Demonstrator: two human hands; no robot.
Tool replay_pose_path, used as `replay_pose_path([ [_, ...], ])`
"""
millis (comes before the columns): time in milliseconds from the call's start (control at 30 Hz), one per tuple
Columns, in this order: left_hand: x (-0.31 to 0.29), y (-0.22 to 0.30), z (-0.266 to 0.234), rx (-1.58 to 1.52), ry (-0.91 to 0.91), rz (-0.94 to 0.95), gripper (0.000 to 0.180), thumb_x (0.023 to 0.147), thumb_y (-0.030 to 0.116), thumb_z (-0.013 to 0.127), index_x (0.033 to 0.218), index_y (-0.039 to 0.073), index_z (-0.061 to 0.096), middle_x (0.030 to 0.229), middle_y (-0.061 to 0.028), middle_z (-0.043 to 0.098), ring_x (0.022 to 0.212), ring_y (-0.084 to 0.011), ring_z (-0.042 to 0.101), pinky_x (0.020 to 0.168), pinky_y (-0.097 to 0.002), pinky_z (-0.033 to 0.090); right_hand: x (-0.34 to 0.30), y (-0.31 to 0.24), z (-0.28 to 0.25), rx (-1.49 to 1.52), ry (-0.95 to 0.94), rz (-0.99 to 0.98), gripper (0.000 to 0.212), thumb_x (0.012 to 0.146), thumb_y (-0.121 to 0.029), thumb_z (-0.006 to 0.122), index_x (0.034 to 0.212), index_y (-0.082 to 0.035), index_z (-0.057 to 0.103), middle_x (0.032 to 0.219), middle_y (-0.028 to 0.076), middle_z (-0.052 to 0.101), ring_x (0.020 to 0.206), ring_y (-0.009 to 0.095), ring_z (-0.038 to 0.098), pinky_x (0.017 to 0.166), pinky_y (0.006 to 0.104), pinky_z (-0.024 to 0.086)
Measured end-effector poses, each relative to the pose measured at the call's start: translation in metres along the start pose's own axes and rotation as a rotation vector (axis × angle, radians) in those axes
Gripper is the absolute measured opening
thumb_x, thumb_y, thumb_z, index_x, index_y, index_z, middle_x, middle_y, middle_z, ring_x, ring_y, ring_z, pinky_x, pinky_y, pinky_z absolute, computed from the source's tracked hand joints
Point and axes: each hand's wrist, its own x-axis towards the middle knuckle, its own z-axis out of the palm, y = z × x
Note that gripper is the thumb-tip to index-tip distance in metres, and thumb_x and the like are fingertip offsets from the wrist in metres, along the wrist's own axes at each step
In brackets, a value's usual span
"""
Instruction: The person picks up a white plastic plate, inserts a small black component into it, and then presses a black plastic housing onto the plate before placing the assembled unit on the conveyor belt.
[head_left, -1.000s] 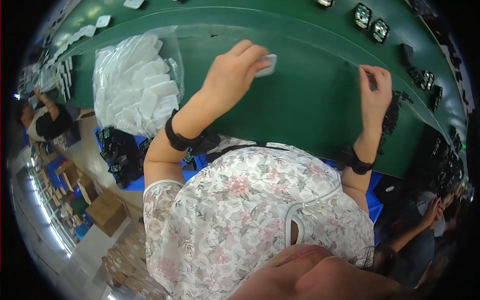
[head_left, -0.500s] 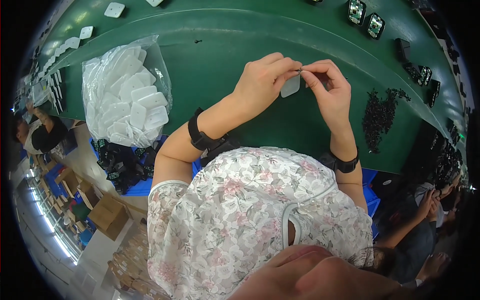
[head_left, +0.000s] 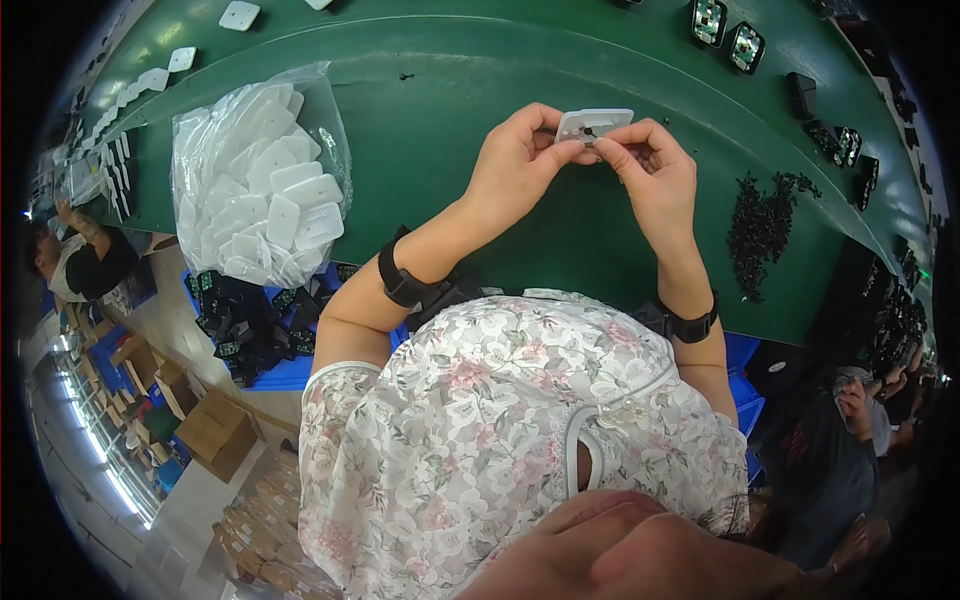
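Observation:
A white rounded plastic plate (head_left: 608,121) is tilted up off the table between my hands. My left hand (head_left: 516,163) pinches it at its left end, thumb in front and fingers behind. A small black part (head_left: 588,132) sits against the middle of the plate's face. My right hand (head_left: 653,168) is closed, with thumb and forefinger tips pinched at the lower end of that black part. The fingertips hide whether the part passes into a hole. To the right, a pile of small black parts (head_left: 760,232) lies on the green table (head_left: 430,150).
A clear bag of white plates (head_left: 262,190) lies at the left. Blue bins (head_left: 285,375) with black housings stand below the table edge. Black housings with circuit boards (head_left: 746,48) rest at the far right. A row of white plates (head_left: 153,79) runs along the far left. Co-workers sit at both sides.
The white plate has come up from the table into my hands. Earlier both hands pinched a small dark piece above it; now a black part is against the plate.

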Motion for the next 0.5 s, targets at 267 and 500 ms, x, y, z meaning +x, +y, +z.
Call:
replay_pose_path([
  [267,-0.003,-0.006,0.003,0.103,0.034,0.231,0.007,0.087,-0.002,0.058,0.092,-0.004,0.054,0.088,-0.0073,0.056,0.083,-0.0163,0.066,0.070,-0.0251,0.054,0.003,0.000,0.009,0.279,-0.035,0.084,0.008,0.085,-0.003,0.065,0.090,0.001,0.061,0.081,0.000,0.060,0.072,0.004,0.055,0.064,0.0164,0.042],
  [500,-0.002,-0.009,-0.001,0.048,0.042,0.233,0.006,0.088,0.000,0.058,0.090,-0.003,0.053,0.085,-0.0075,0.059,0.075,-0.0149,0.065,0.066,-0.0246,0.054,-0.001,0.014,0.017,0.165,0.045,-0.053,0.013,0.083,-0.004,0.068,0.093,0.000,0.060,0.083,-0.001,0.058,0.070,0.004,0.051,0.061,0.0159,0.039],
])
